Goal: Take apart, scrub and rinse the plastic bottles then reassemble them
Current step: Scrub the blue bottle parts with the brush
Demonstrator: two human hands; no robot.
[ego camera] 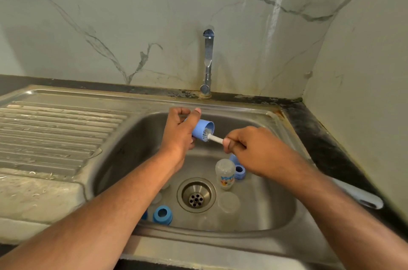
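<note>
Steel formed the sink (pixel 260 210) and its ribbed draining board (pixel 57 128) on the left, seen from the single head view. Over the far half of the basin, the left hand (pixel 178 133) gripped 1 light-blue cap (pixel 202 129), fingers and thumb curled round it, with the cap's open mouth turned toward the right. The right hand (pixel 254 148) pinched the white handle of 1 small brush (pixel 213 136), whose bristles sat inside the cap's mouth.

On the basin floor lay the taken-apart pieces. 1 clear bottle (pixel 225 173) with a printed label lay just right of the drain (pixel 196 195), its base toward the far edge. Touching its right side stood 1 light-blue ring (pixel 239 171), and another bit of blue (pixel 233 157) showed just beyond it, mostly hidden under the right hand, so I could not tell what it was. Near the basin's near-left corner sat 1 darker blue ring (pixel 162 214), with a sliver of 1 more blue piece (pixel 144 214) at its left, hidden by the left forearm. 1 clear cap or bottle (pixel 228 203) lay near the basin's near edge, right of the drain, too faint to make out fully.

1 chrome tap (pixel 207 60) rose from the far rim, with no water visible from it. 1 white handle (pixel 362 197) lay on the dark counter at the sink's right edge.
</note>
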